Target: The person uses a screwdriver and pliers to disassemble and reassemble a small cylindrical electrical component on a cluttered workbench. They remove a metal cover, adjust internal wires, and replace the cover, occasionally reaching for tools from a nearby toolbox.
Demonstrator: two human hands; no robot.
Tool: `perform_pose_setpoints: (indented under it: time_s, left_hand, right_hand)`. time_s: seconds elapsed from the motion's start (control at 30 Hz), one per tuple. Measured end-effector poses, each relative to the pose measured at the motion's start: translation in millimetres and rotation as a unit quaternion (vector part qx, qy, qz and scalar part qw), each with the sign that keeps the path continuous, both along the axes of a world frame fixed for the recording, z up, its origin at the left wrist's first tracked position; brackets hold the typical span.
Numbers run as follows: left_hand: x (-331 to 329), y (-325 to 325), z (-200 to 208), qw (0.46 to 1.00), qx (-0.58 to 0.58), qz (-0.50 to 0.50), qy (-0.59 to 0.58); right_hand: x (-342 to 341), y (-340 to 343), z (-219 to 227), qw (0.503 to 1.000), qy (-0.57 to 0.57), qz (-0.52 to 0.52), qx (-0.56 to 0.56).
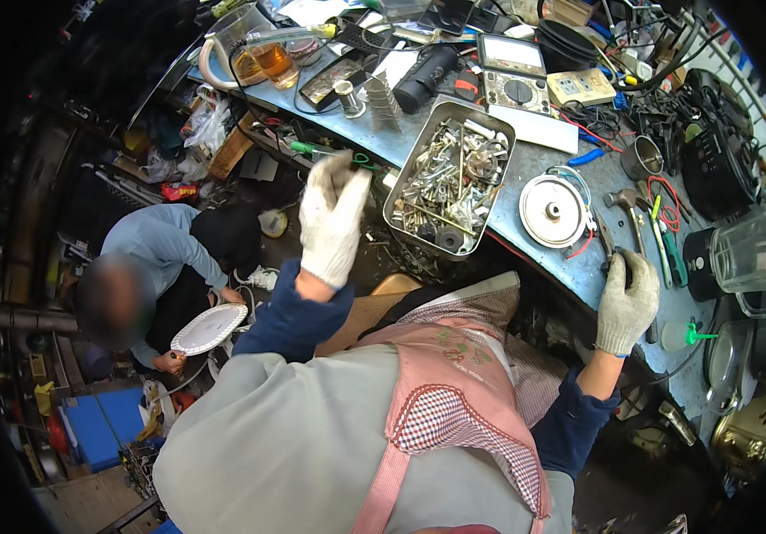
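Note:
My left hand, in a white knit glove, is raised in front of the bench, left of a metal tray heaped with screws, bolts and small hardware. Its fingers are bent but apart, and I see nothing between them. A green-handled tool shows just behind it. At the bench's right front edge, my gloved right hand has its fingers closed on a dark metal hand tool, perhaps pliers; the glove hides part of it. Beside that lies a round white disc-shaped part with wires attached.
A hammer, green-handled tools and a green-tipped bottle lie right on the blue bench. A multimeter and an amber drink stand farther back. Left, a crouching person holds a white round panel.

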State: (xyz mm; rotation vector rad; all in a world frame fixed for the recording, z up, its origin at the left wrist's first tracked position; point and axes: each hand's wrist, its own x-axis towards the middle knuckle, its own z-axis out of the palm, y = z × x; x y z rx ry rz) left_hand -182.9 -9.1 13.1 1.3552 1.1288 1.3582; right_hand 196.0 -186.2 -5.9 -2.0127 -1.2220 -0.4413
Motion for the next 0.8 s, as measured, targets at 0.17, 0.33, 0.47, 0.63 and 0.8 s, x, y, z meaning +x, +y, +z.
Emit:
perform_pose_setpoints:
  time_s: [0.17,0.33,0.47,0.63,0.8]
  left_hand:
    - [-7,-35,-19,0.831,-0.395,-0.271,-0.284]
    - [23,-39,-13,0.845,-0.347,-0.276,-0.301]
    - [26,-38,-18,0.818,-0.333,-0.293,-0.366]
    - [26,-39,-40,0.804,-0.306,-0.308,-0.406]
    - [25,-35,-53,0.792,-0.313,-0.298,-0.431]
  right_hand:
    - [-1,0,3,1.000,-0.005,-0.005,-0.007]
    - [-3,1,3,1.000,-0.001,0.004,0.013]
    - [-1,2,4,1.000,-0.007,0.005,0.000]
    - [0,1,1,1.000,-0.013,0.003,0.006]
    - [1,0,2,1.000,-0.002,-0.001,-0.001]
